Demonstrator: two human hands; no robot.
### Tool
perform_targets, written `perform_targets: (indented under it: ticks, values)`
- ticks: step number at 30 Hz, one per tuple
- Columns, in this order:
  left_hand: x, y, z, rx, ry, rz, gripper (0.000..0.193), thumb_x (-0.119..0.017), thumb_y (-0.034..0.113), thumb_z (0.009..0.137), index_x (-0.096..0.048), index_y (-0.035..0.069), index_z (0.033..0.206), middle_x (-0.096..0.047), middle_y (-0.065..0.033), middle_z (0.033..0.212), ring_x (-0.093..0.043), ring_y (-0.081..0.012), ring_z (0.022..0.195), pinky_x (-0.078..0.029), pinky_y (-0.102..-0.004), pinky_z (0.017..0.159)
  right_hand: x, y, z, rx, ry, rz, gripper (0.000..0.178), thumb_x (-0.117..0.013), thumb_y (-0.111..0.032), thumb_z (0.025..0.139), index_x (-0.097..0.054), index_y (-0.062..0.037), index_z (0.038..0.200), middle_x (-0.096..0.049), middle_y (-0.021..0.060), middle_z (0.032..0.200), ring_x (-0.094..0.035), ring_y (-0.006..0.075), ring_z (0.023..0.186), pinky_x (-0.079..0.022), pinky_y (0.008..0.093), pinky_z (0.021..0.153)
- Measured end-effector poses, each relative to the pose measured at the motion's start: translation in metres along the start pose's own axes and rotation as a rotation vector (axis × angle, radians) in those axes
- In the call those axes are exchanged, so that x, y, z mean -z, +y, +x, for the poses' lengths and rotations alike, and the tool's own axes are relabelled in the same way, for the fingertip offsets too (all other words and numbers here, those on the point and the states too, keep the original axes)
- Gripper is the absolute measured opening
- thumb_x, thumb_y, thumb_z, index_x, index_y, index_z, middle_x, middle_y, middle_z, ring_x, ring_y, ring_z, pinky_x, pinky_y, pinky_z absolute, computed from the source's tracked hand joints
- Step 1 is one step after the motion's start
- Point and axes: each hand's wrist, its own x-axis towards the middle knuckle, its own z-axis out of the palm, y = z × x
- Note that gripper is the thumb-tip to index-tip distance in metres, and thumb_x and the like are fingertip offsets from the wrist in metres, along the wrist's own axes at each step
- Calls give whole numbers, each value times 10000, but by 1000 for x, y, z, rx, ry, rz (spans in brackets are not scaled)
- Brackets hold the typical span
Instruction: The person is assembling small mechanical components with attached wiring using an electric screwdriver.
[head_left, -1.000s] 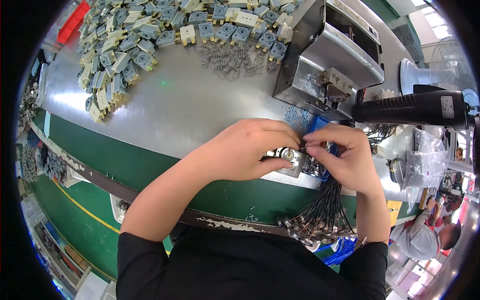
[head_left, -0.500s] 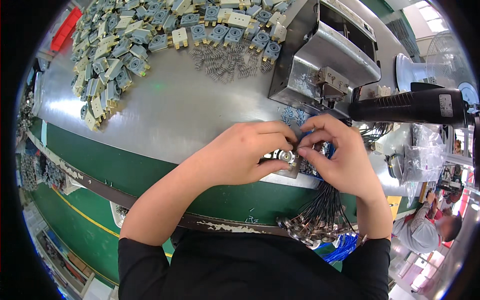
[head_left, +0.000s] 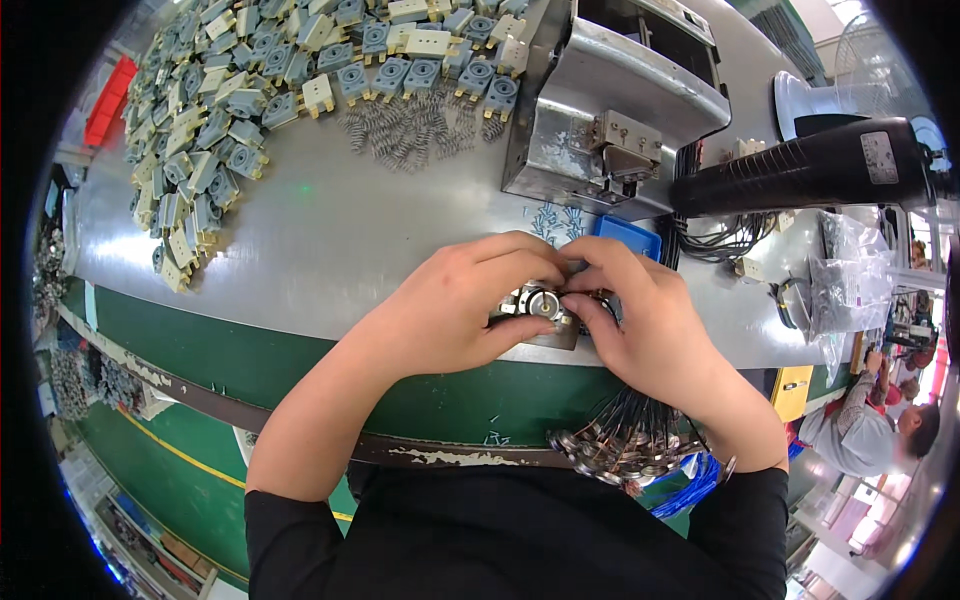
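Note:
Near the front edge of the metal table, my left hand [head_left: 455,305] closes its thumb and fingers around a small round metal-and-white part [head_left: 542,303]. A flat metal plate [head_left: 556,338] shows just below this part. My right hand [head_left: 655,320] is beside it on the right, thumb and forefinger pinched together at the part's edge. Whatever lies between those fingertips is too small and hidden to name. Small bluish screws [head_left: 548,222] lie scattered just beyond my fingers. A blue tray [head_left: 630,237] sits behind my right hand, partly covered by it.
Many grey and cream housings [head_left: 215,130] are heaped at the back left, beside loose coil springs [head_left: 405,132]. A metal fixture box [head_left: 590,130] and a black-handled tool [head_left: 790,170] stand at the right. Black leads with round metal ends [head_left: 610,450] hang over the front edge. A co-worker [head_left: 860,435] is far right.
The whole view has shifted, so the table things sit further left. My right hand has moved in closer to the round part, and more of the blue tray shows. My left hand keeps its grip.

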Motion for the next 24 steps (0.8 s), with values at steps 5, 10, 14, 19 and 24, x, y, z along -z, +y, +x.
perform_targets:
  ticks: [5,10,14,19,24]
  values:
    - [3,1,5,-60,-44,-1,357,-838,63,794,-755,47,1140,-733,-126,1203,-720,-349,1073,-591,-430,916,3,5,-4,94,85,-208,367,-827,-8,821,-659,-45,1145,-732,122,865,-731,307,791,-563,363,676]
    - [8,2,1,-28,-67,23,302,-824,62,812,-768,41,1107,-743,-110,1195,-728,-331,1067,-596,-424,906,47,6,-19,447,446,-223,149,-699,78,876,-632,16,993,-671,109,806,-621,217,665,-508,350,605]
    - [6,0,5,-69,-71,10,293,-819,60,818,-769,38,1106,-750,-110,1186,-731,-328,1066,-600,-419,899,92,37,-11,480,1025,361,374,-533,-152,1066,-510,26,1394,-656,153,1203,-640,254,1039,-511,338,879]
    - [8,3,4,-82,-54,35,295,-820,66,815,-771,43,1106,-757,-107,1179,-734,-319,1069,-602,-417,898,89,60,15,211,616,918,845,-557,-636,1016,-375,-3,1545,-590,164,1325,-559,340,1250,-419,508,1110]
    - [7,6,5,-58,-71,52,293,-825,76,818,-774,52,1106,-759,-102,1180,-737,-313,1066,-606,-416,898,80,37,43,244,262,1014,1027,-510,-845,915,-387,-16,1509,-614,149,988,-616,308,875,-491,452,829]
